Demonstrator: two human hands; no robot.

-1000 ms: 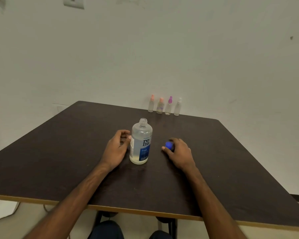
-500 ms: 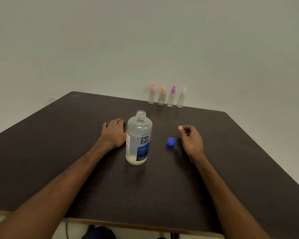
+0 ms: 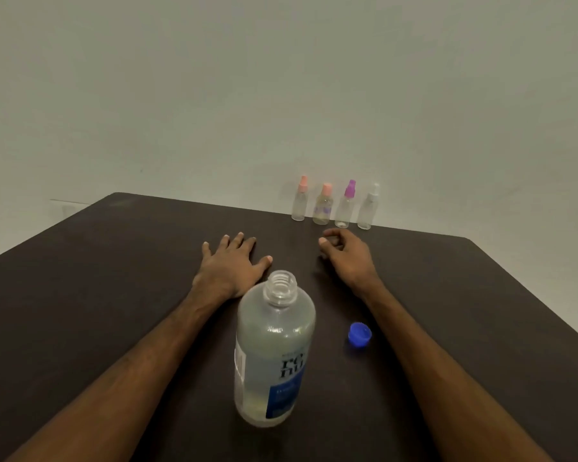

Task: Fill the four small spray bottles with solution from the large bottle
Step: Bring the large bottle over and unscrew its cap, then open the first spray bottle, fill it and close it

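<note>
The large clear bottle (image 3: pixel 274 351) with a blue label stands uncapped near me on the dark table (image 3: pixel 80 278). Its blue cap (image 3: pixel 359 334) lies on the table to its right. Four small spray bottles stand in a row at the table's far edge: one with a peach top (image 3: pixel 299 203), one with an orange top (image 3: pixel 323 208), one with a purple top (image 3: pixel 346 208), one with a white top (image 3: pixel 368 210). My left hand (image 3: pixel 234 270) lies flat and empty beyond the large bottle. My right hand (image 3: pixel 349 258) hovers with loosely curled fingers, empty, just short of the small bottles.
A plain pale wall (image 3: pixel 281 95) rises right behind the table's far edge. The table's right edge (image 3: pixel 531 285) runs diagonally toward me.
My right hand has left the blue cap on the table and moved forward toward the small bottles. My left hand also slid forward past the large bottle. The camera has leaned closer.
</note>
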